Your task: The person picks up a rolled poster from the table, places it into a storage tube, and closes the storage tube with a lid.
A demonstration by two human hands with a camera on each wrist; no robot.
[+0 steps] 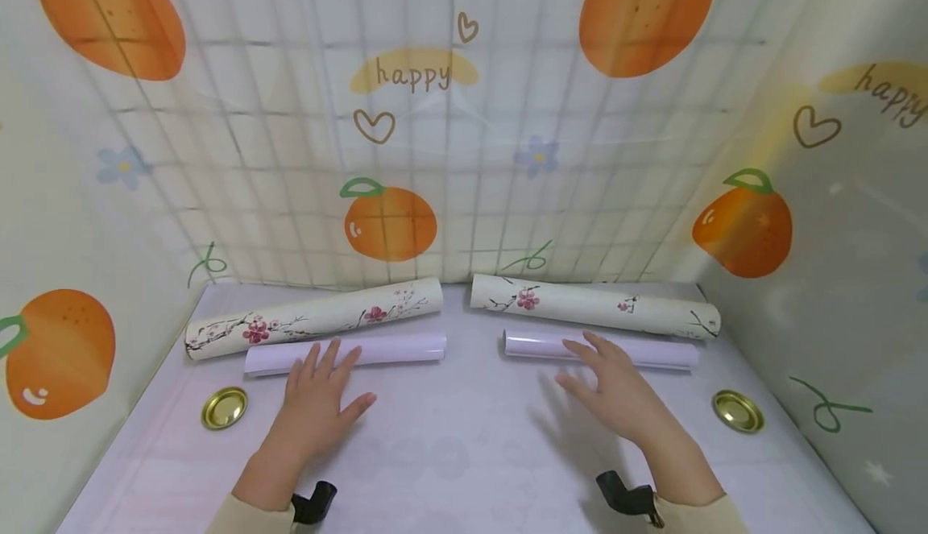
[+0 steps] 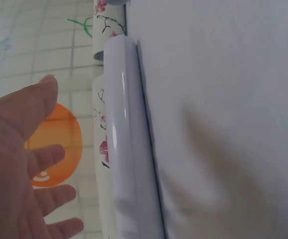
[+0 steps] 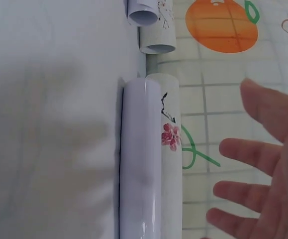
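My left hand [image 1: 316, 407], fingers spread and holding nothing, is over the left glossy white roll [image 1: 406, 348]. In the left wrist view that roll [image 2: 126, 134] lies apart from the fingers. My right hand [image 1: 611, 389] is above the right glossy white roll [image 1: 663, 352] with its fingers apart. The right wrist view shows a gap between those fingers and the roll [image 3: 141, 164]. Behind the white rolls lie two larger rolls printed with blossom branches, a left one [image 1: 319, 316] and a right one [image 1: 580, 303]. Both pairs lie crosswise at the back of the table.
A round gold lid [image 1: 224, 408] rests on the table left of my left hand. Another gold lid [image 1: 738, 411] is at the right. White cloth covers the table [image 1: 449, 453]. A curtain [image 1: 464, 155] printed with oranges rises behind and at the sides, with a wire grid showing through.
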